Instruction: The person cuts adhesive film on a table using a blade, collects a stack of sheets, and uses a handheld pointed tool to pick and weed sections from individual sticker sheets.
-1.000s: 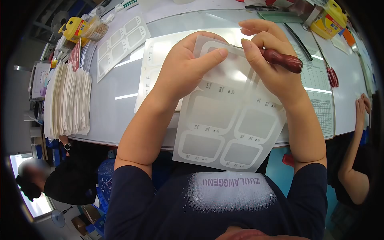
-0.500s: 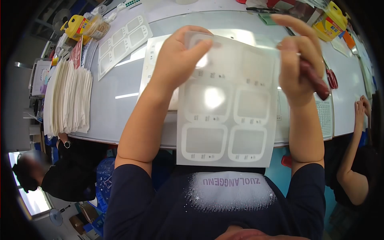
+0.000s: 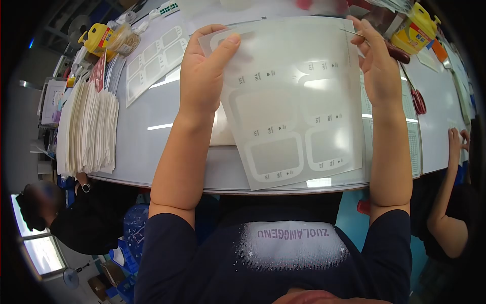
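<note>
My left hand [image 3: 206,71] pinches the upper left corner of a translucent printed sheet [image 3: 268,106], thumb on top. The sheet hangs tilted above the table and shows rounded window shapes with small dark print. My right hand [image 3: 378,66], at the sheet's upper right edge, is closed around a tool with a dark red handle [image 3: 397,52]. The tool's thin metal tip points left over the sheet's corner. Whether the right fingers also touch the sheet is unclear.
Another printed sheet [image 3: 156,63] lies at the upper left, beside a stack of white sheets [image 3: 88,131]. Yellow bottles [image 3: 415,29] stand at the back right. Red scissors [image 3: 418,101] lie at right. A person's hands [image 3: 458,139] rest at the right edge; another person sits at lower left.
The sheet has moved up and spread wider, its lower edge now over the table edge. My left hand has shifted left. My right hand has swung out and come back to the sheet's right edge.
</note>
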A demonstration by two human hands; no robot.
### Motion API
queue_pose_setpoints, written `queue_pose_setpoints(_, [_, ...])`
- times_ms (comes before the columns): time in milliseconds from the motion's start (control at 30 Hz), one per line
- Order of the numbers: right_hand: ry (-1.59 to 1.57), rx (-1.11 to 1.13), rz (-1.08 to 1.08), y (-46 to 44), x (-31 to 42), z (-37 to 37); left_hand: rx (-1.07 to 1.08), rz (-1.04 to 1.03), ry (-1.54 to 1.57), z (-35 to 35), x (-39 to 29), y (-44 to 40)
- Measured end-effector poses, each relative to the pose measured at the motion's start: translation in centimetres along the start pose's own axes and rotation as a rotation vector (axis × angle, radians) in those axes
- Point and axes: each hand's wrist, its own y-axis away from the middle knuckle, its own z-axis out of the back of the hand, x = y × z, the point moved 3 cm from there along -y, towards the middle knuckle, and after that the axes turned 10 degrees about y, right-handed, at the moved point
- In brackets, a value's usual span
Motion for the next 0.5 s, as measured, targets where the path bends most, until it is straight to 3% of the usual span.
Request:
queue_pose_setpoints(100, [-0.046,0.139,-0.125,-0.2,-0.5,0.1,0.192,0.128,-0.015,0.8,0.1,-1.1])
queue_pose_setpoints(133, [-0.059,0.082,-0.105,0.1,0.3,-0.2,0.304,0.218,0.158,1.2,0.0,-1.2])
queue_pose_setpoints(200, [-0.091,0.213,-0.168,0.3,1.0,0.0,0.518,0.398,0.502,2.2,-0.4,-1.2])
queue_pose_setpoints(300, [0.07,0.378,-0.185,0.8,1.2,-0.7,0.863,0.585,0.646,2.5,0.4,-1.8])
queue_pose_setpoints(400, [0.415,0.484,-0.098,2.0,1.6,-2.3,0.751,0.561,0.066,1.9,1.2,-1.0])
queue_pose_setpoints(500, [0.411,0.513,-0.066,2.6,1.0,-3.3,0.688,0.51,-0.335,2.3,0.3,-0.7])
